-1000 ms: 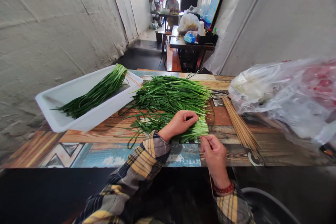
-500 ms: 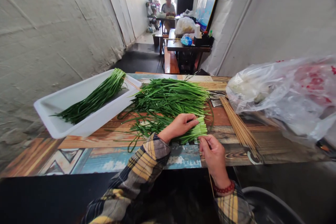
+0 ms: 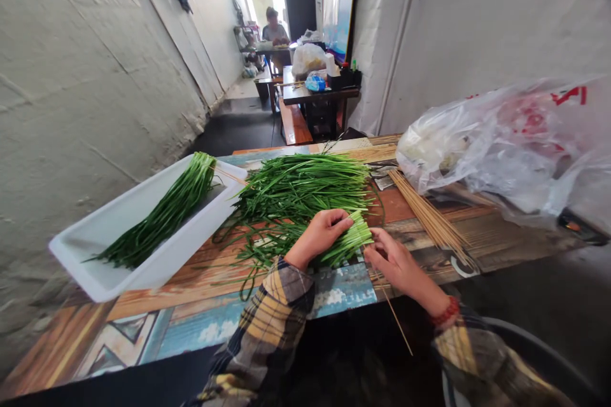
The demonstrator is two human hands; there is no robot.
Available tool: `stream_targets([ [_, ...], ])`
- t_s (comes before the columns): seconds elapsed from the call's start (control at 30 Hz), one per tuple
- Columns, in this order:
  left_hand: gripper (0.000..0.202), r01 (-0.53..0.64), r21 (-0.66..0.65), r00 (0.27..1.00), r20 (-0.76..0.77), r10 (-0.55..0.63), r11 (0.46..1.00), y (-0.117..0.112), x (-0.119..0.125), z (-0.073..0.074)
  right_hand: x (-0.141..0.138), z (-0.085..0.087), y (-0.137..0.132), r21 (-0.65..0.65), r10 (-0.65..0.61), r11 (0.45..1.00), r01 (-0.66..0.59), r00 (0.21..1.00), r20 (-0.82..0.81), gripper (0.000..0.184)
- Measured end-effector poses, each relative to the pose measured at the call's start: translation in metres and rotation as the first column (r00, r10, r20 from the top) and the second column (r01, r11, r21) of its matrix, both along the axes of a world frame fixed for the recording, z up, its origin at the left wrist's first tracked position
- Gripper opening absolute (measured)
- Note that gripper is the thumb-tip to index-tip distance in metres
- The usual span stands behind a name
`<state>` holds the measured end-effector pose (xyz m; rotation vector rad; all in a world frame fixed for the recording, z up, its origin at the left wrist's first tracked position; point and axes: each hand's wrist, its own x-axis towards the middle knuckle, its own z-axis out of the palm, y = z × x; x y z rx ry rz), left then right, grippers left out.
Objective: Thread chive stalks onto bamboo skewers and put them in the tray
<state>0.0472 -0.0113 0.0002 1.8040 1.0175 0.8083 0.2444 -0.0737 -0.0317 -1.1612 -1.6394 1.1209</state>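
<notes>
Thumb and fingers of my left hand (image 3: pixel 324 235) are closed over a flat row of garlic chives (image 3: pixel 354 238), near the pale cut ends. A thin bamboo skewer (image 3: pixel 396 318) slants down from the lower edge of this row, past the table's front edge. Curled at the cut ends is my right hand (image 3: pixel 394 261), thumb and fingertips around the skewer where it meets the stems; the thumb partly hides the contact. Just behind lies a large pile of loose chives (image 3: pixel 305 184). A white tray (image 3: pixel 76 238) on the left holds a skewered chive bunch (image 3: pixel 165 213).
Several bamboo skewers (image 3: pixel 429 216) lie in a bundle on the patterned table (image 3: pixel 210 324), right of my hands. A filled clear plastic bag (image 3: pixel 496 146) rests at the right. Farther back, a person (image 3: pixel 274 32) sits behind another table (image 3: pixel 310 94) bearing bags.
The view has tilted and shifted. My right hand has turned, its wrist swinging out to the right and its fingers looser. More of the skewer's lower end shows. My left hand still holds the chives.
</notes>
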Motion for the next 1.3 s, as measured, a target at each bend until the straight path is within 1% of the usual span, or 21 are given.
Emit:
stream_targets([
  [0.07, 0.040, -0.010, -0.006, 1.000, 0.013, 0.010, 1.000, 0.000, -0.001, 0.002, 0.016, 0.005, -0.004, -0.022, 0.066, 0.998, -0.066, 0.997, 0.035, 0.040],
  [0.1, 0.040, -0.004, -0.007, 1.000, 0.014, 0.005, 1.000, 0.000, -0.001, 0.003, 0.022, 0.007, -0.005, -0.049, 0.069, 0.997, -0.067, 0.997, 0.043, 0.039],
  [0.17, 0.040, 0.022, -0.004, 1.000, 0.001, -0.022, 1.000, -0.001, 0.002, 0.002, 0.028, 0.006, -0.004, -0.074, 0.006, 0.997, -0.005, 1.000, 0.009, 0.040],
  [0.2, 0.039, 0.037, -0.002, 0.999, -0.010, -0.038, 0.999, -0.002, 0.004, 0.001, 0.026, 0.005, -0.002, -0.070, -0.036, 0.997, 0.034, 0.999, -0.020, 0.041],
  [0.27, 0.036, 0.056, 0.004, 0.998, -0.034, -0.056, 0.998, -0.003, 0.008, -0.002, 0.013, 0.001, 0.004, -0.049, -0.134, 0.990, 0.132, 0.990, -0.048, 0.041],
  [0.3, 0.035, 0.060, 0.011, 0.997, -0.047, -0.059, 0.998, -0.004, 0.009, -0.003, 0.004, -0.001, 0.008, -0.026, -0.172, 0.985, 0.172, 0.985, -0.031, 0.040],
  [0.37, 0.032, 0.067, 0.035, 0.995, -0.076, -0.064, 0.997, -0.005, 0.010, -0.006, -0.016, -0.005, 0.014, 0.059, -0.243, 0.968, 0.243, 0.970, -0.001, 0.039],
  [0.43, 0.031, 0.081, 0.063, 0.992, -0.098, -0.075, 0.995, -0.006, 0.010, -0.008, -0.032, -0.007, 0.017, 0.160, -0.312, 0.939, 0.305, 0.950, 0.017, 0.037],
  [0.5, 0.032, 0.091, 0.083, 0.990, -0.117, -0.081, 0.992, -0.006, 0.010, -0.009, -0.040, -0.008, 0.019, 0.222, -0.385, 0.902, 0.369, 0.923, 0.030, 0.034],
  [0.57, 0.034, 0.088, 0.100, 0.988, -0.137, -0.073, 0.991, -0.006, 0.010, -0.009, -0.042, -0.010, 0.019, 0.237, -0.436, 0.879, 0.415, 0.899, 0.042, 0.034],
  [0.7, 0.036, 0.097, 0.123, 0.982, -0.171, -0.075, 0.988, -0.006, 0.013, -0.012, -0.042, -0.016, 0.020, 0.264, -0.448, 0.869, 0.418, 0.892, 0.062, 0.035],
  [0.87, 0.034, 0.105, 0.121, 0.986, -0.140, -0.088, 0.987, -0.007, 0.016, -0.015, -0.043, -0.019, 0.020, 0.362, -0.500, 0.826, 0.433, 0.859, 0.114, 0.032],
  [1.03, 0.033, 0.107, 0.090, 0.989, -0.111, -0.097, 0.990, -0.007, 0.016, -0.014, -0.044, -0.017, 0.017, 0.365, -0.509, 0.819, 0.442, 0.854, 0.108, 0.030],
  [1.2, 0.032, 0.137, 0.066, 0.985, -0.118, -0.129, 0.988, -0.001, 0.019, -0.014, -0.049, -0.017, 0.012, 0.399, -0.561, 0.783, 0.478, 0.820, 0.119, 0.027],
  [1.27, 0.032, 0.128, 0.106, 0.981, -0.162, -0.110, 0.986, -0.001, 0.017, -0.011, -0.050, -0.017, 0.013, 0.405, -0.568, 0.778, 0.480, 0.813, 0.127, 0.027],
  [1.3, 0.030, 0.111, 0.151, 0.978, -0.191, -0.081, 0.982, -0.003, 0.016, -0.008, -0.049, -0.017, 0.014, 0.400, -0.568, 0.779, 0.482, 0.814, 0.125, 0.028],
])
